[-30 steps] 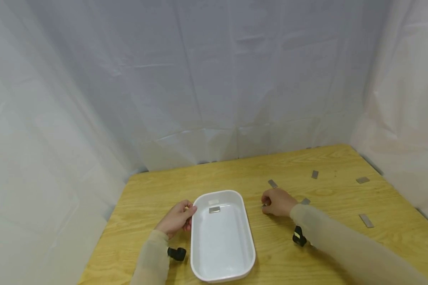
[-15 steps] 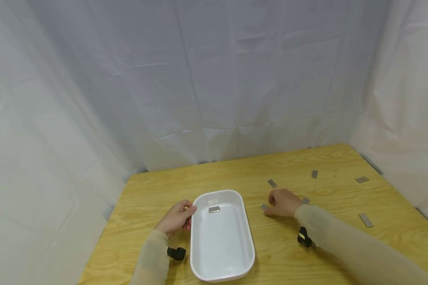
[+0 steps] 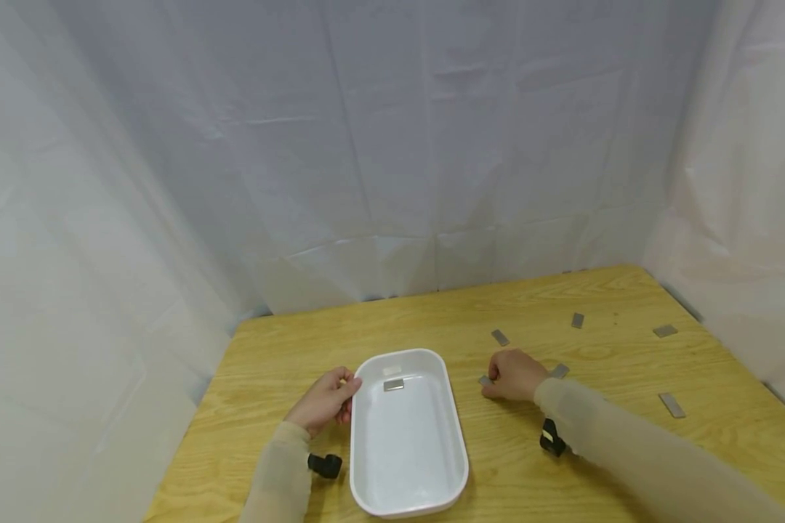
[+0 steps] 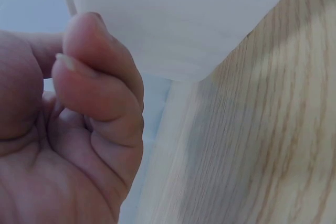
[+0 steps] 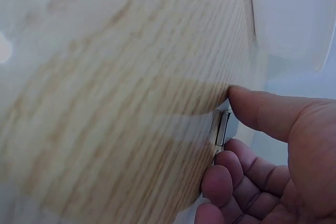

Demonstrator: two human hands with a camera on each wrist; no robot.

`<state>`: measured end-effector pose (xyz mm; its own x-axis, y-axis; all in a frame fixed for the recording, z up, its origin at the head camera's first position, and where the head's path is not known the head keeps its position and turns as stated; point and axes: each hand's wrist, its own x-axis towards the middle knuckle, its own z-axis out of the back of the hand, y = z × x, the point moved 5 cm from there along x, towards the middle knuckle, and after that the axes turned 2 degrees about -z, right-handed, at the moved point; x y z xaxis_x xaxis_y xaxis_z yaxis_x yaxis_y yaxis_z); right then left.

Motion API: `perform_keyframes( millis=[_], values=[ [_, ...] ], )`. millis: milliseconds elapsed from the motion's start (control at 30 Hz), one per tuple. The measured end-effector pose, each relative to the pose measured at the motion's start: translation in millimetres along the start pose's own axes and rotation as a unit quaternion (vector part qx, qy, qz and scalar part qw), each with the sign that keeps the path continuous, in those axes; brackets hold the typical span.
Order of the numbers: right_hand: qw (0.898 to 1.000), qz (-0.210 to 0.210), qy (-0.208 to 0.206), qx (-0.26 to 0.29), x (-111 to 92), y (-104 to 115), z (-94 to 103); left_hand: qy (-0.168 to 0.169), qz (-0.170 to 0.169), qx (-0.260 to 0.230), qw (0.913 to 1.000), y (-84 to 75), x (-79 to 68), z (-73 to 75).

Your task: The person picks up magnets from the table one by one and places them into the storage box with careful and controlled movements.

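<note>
In the head view, a white tray (image 3: 408, 436) stands on the wooden table, one small flat metal plate (image 3: 394, 385) lying at its far end. My left hand (image 3: 323, 399) holds the tray's left side, thumb at the rim. In the left wrist view the fingers (image 4: 100, 93) curl against the tray's outer wall (image 4: 173, 19). To the tray's right, my right hand (image 3: 515, 375) pinches at another metal plate (image 3: 485, 380) lying low over the wood. The right wrist view shows this plate (image 5: 223, 128) between the thumb and the curled fingers.
Several more metal plates lie scattered on the right: one plate (image 3: 500, 337) beyond the right hand, another plate (image 3: 671, 404) right of the forearm, others farther back. A white sheet (image 3: 392, 181) hangs behind the table (image 3: 288, 341) and along both sides.
My right hand draws back right from the metal plate by half a second ago, then moves slightly left toward it again. The left hand and the tray stay in place.
</note>
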<state>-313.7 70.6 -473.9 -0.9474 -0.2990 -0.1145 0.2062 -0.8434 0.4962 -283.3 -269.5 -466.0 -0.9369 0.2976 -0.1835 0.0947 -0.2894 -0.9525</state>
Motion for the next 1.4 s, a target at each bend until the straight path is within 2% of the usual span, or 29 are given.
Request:
perform_keyframes(
  millis=[467, 900, 1233, 1400],
  values=[
    [1.000, -0.022, 0.013, -0.011, 0.1, 1.4, 3.4, -0.006, 0.003, 0.006, 1.0000, -1.4, 0.4, 0.1],
    [0.998, -0.012, 0.048, -0.032, -2.3, 8.4, 4.6, -0.006, -0.002, 0.005, 1.0000, -1.8, 1.6, 0.3],
    [0.997, -0.012, 0.065, -0.037, -0.6, 5.4, 0.6, -0.001, -0.006, 0.008, 0.9999, -0.5, 2.0, -0.9],
    [0.998, -0.009, 0.067, -0.017, 0.3, 1.6, 1.4, -0.004, -0.007, 0.009, 0.9999, -1.1, 2.4, -1.2]
  ],
)
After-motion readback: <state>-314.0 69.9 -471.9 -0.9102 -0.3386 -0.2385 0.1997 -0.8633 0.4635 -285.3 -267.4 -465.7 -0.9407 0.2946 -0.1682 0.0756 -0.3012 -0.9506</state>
